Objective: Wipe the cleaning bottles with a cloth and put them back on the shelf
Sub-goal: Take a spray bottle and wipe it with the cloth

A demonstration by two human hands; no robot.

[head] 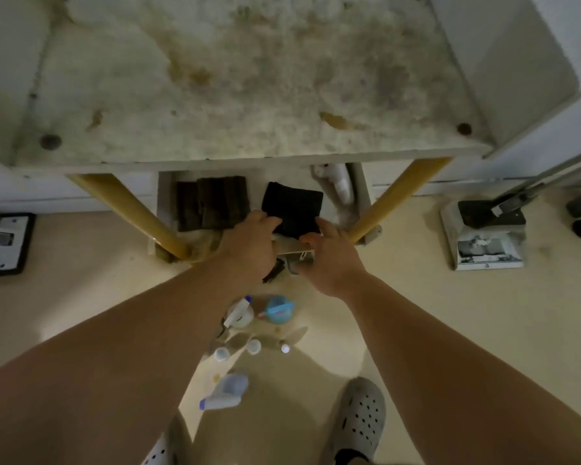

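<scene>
A big stained white table [249, 95] fills the upper part of the view, standing on slanted yellow legs [131, 213] over a pale cream floor [416, 330]. Under its front edge a lower shelf [165, 196] shows between the legs. On it lie a few folded brown cloths [212, 203] to the left, a black cloth [292, 206] in the middle and a white bottle [339, 182] lying on its side to the right. Both bare arms reach down to that shelf. The left hand [249, 243] has its fingers curled over the near left corner of the black cloth, and the right hand [332, 260] pinches the near right corner, so both are grasping it. Just under the hands sits something pale and flat that I can't make out. The other cleaning bottles are on the floor near a grey perforated shoe [359, 417]: a white spray bottle [239, 312] beside a blue-capped bottle [277, 308], three small capped bottles [254, 346] closer in, and a lavender bottle [225, 392] on its side.
</scene>
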